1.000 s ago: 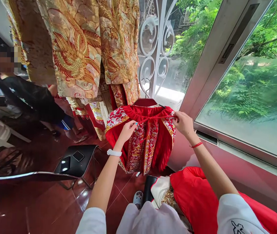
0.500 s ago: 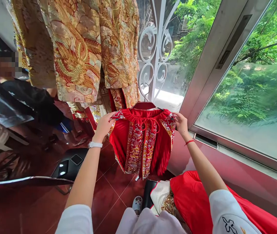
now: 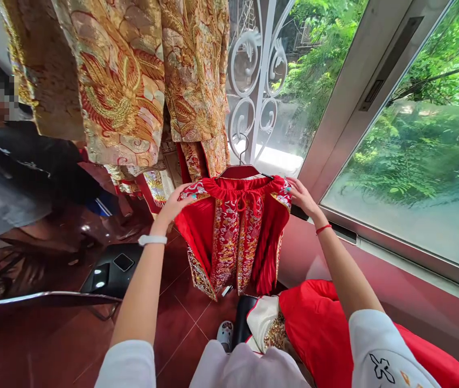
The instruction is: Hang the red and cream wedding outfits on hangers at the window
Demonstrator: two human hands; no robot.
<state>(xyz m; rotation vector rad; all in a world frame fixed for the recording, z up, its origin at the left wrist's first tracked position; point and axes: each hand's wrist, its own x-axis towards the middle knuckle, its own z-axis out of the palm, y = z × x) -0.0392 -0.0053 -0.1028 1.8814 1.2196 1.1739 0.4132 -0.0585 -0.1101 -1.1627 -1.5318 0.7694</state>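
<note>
A red embroidered skirt (image 3: 228, 242) with a gathered waist and a red tie cord hangs in front of me on a dark hanger (image 3: 242, 171). My left hand (image 3: 169, 207) grips the waist's left corner, thumb on the front. At the opposite corner, my right hand (image 3: 304, 199) holds the cloth between thumb and fingers. Some fingertips of both hands are hidden by the fabric. The side panels fold inward and show plain red cloth. The hanger's hook rises in front of white scrolled ironwork (image 3: 259, 91).
Gold embroidered garments (image 3: 122, 102) hang at upper left. A black chair (image 3: 110, 269) stands left, with a dark device (image 3: 123, 262) on it. Red cloth (image 3: 314, 323) lies at lower right, below the window (image 3: 423, 178). A person in dark clothing (image 3: 35, 153) is at far left.
Both hands have shifted on the waist corners, with the left thumb now further over the front. The skirt's left side panel has swung down and inward. The view has turned slightly right.
</note>
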